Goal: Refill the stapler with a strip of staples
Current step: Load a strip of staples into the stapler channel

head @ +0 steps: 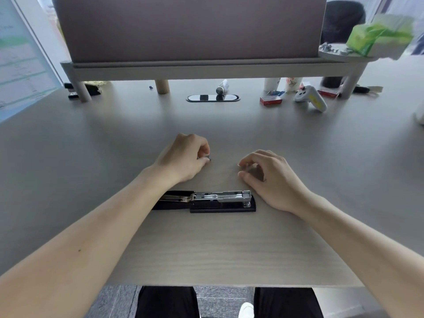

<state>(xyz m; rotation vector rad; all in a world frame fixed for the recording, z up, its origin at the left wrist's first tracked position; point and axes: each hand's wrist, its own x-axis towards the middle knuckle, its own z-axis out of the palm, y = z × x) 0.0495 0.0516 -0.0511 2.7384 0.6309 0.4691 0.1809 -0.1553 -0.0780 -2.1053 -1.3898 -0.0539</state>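
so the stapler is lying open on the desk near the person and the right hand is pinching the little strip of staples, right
Not quite. The head view shows the left hand pinching the small strip of staples just above the desk; the right hand is curled and holds nothing. The rest stands: the stapler lies open on the desk near the person.

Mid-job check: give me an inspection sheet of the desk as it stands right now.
Surface: wood-grain desk, bare in front of the stapler.
Job's things: stapler lies open, metal channel exposed; a small metallic piece, probably staples, pinched in the left hand.
Clutter: red box, white controller, paper cups, all at the far edge.
Grippers: left hand closed on the staples; right hand curled, empty, resting on the desk.
Cables: nothing seen.
Surroundings: partition panel, green tissue pack.
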